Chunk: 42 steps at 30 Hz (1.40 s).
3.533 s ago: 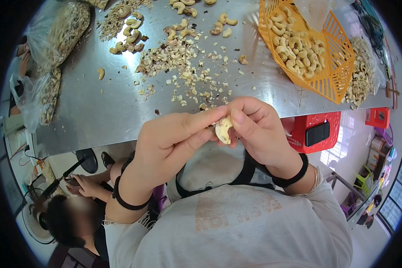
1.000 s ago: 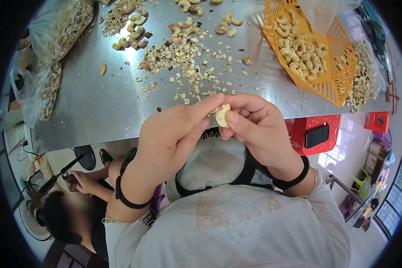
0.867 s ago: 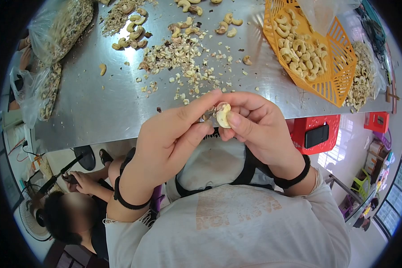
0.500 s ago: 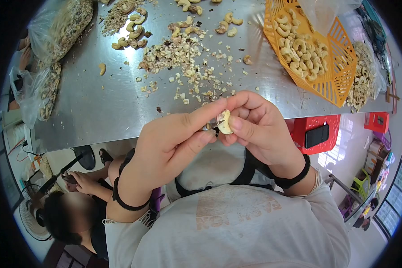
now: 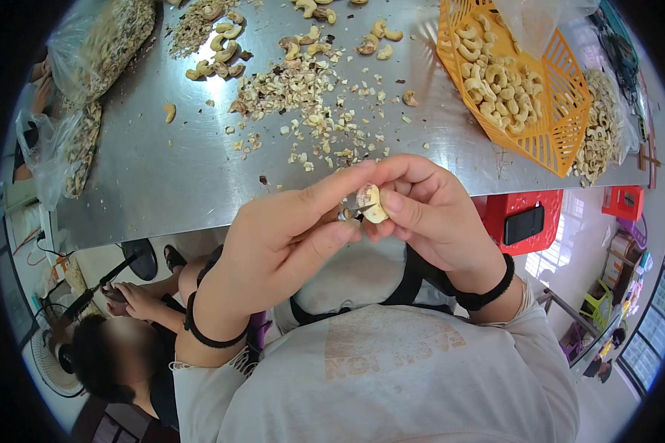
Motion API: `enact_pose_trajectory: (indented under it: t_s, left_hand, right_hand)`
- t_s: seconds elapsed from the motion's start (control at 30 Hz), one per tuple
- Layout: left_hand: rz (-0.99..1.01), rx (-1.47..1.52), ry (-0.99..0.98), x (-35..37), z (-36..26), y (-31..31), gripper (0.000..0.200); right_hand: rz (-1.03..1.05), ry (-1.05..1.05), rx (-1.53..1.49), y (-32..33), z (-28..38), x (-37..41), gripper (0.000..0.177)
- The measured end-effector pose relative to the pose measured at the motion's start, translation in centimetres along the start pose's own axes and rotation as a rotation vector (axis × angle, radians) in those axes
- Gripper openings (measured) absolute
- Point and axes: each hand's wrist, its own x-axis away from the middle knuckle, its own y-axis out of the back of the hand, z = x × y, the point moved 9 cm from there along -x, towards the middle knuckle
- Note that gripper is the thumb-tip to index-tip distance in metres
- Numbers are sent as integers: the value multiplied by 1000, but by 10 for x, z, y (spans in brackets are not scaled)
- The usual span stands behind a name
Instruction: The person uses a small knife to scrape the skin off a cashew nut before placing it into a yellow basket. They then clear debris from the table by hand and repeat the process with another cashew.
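Between the fingertips of my right hand (image 5: 432,214) is a pale cashew nut (image 5: 374,207) with some reddish-brown skin on its near-left side. My left hand (image 5: 292,232) is closed around a small knife (image 5: 347,213), mostly hidden by the fingers. Its short metal blade touches the cashew's left side. Both hands meet just in front of the metal table's near edge. Beyond them on the tabletop lies a scatter of pale cashew bits and skin flakes (image 5: 288,92).
An orange plastic basket (image 5: 561,92) of peeled cashews stands right, with cashews in a clear bag (image 5: 598,133) beside it. Whole cashews (image 5: 222,55) and bagged scraps (image 5: 114,52) lie left. A phone (image 5: 524,225) rests on a red stool (image 5: 499,232). Another person (image 5: 137,362) sits left.
The cashew has turned slightly in the right fingertips, showing more of its skinned side and the blade. Both hands have barely shifted.
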Motion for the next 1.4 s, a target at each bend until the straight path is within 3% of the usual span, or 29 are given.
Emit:
enact_pose_trajectory:
  t_s: [0.17, 0.43, 0.53, 0.67, 0.73, 1.0, 1.07, 1.33, 1.4]
  left_hand:
    - [11, -70, 27, 0, 3, -1, 38]
    - [-112, -318, -255, -3, -17, 3, 34]
    - [-174, -355, -270, -4, -15, 6, 39]
    - [-182, -276, -229, -2, -13, 7, 38]
    - [-109, -96, -64, -2, -1, 6, 38]
    - [-136, -101, -110, -2, -2, 4, 38]
    - [-118, -106, -65, -3, -2, 4, 37]
    - [-196, -388, -325, -3, -21, 6, 40]
    - [-202, -427, -309, -3, -20, 8, 40]
  right_hand:
    - [-8, -8, -3, 2, -2, 0, 20]
    - [9, 11, -10, 2, -3, -1, 19]
    - [-5, 6, -6, 1, -4, -1, 19]
    - [-6, -52, -6, 0, -3, 0, 19]
    - [-7, -43, -6, 1, -4, -1, 20]
    - [-83, -21, 7, 3, -2, -1, 24]
    - [-48, 117, 29, -2, 6, -2, 22]
    - [-56, 156, 142, -2, 11, 2, 18]
    - [-62, 156, 156, -2, 11, 4, 17]
